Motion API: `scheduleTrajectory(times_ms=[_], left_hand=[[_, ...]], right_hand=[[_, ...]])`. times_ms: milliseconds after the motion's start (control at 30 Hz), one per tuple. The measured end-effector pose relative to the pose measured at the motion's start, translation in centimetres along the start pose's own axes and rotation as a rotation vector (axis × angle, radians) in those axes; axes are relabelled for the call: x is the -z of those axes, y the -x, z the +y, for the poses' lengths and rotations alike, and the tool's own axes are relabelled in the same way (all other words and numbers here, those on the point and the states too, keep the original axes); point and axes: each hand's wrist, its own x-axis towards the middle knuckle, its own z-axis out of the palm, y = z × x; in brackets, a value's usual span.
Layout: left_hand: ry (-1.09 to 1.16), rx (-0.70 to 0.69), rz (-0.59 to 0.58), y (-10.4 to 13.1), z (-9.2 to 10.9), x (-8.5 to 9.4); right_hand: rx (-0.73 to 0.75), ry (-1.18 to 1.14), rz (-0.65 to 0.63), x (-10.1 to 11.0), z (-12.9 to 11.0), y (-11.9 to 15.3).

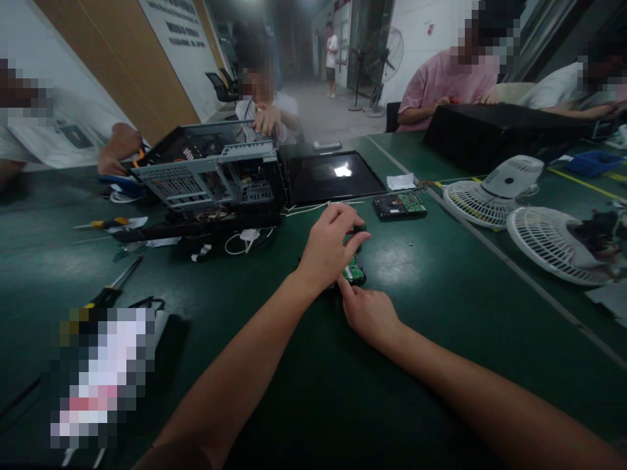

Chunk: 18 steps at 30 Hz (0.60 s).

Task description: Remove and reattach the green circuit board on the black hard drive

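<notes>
A hard drive point(356, 270) with a green circuit board lies on the table in front of me, partly covered by my hands. Above it, my left hand point(327, 243) is closed in a pinch, wrist bent. Between its thumb and fingers is a small dark tool point(361, 230), apparently an upright screwdriver; its tip is hard to make out. My right hand point(369, 314) grips the drive's near edge, with one finger against its side and the others curled, partly hidden. Farther back lies a second hard drive point(400, 206), board side up.
An opened computer case point(210, 179) stands back left, beside a dark flat panel point(336, 175). White fan parts point(477, 202) lie right, a black box point(499, 134) behind them. A yellow-black screwdriver point(105, 294) rests on the green table point(274, 391). Several people sit around it.
</notes>
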Motion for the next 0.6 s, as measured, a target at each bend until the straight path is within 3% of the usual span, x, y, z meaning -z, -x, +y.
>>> scheduleTrajectory(times_ms=[367,600], left_hand=[[-0.07,-0.003,-0.079,-0.18,0.57,0.39],[-0.066,0.032,-0.07,0.11,0.3,-0.04]], right_hand=[[-0.007,-0.007,0.005,-0.05,0.01,0.0],[-0.012,0.001,-0.012,-0.13,0.05,-0.04]])
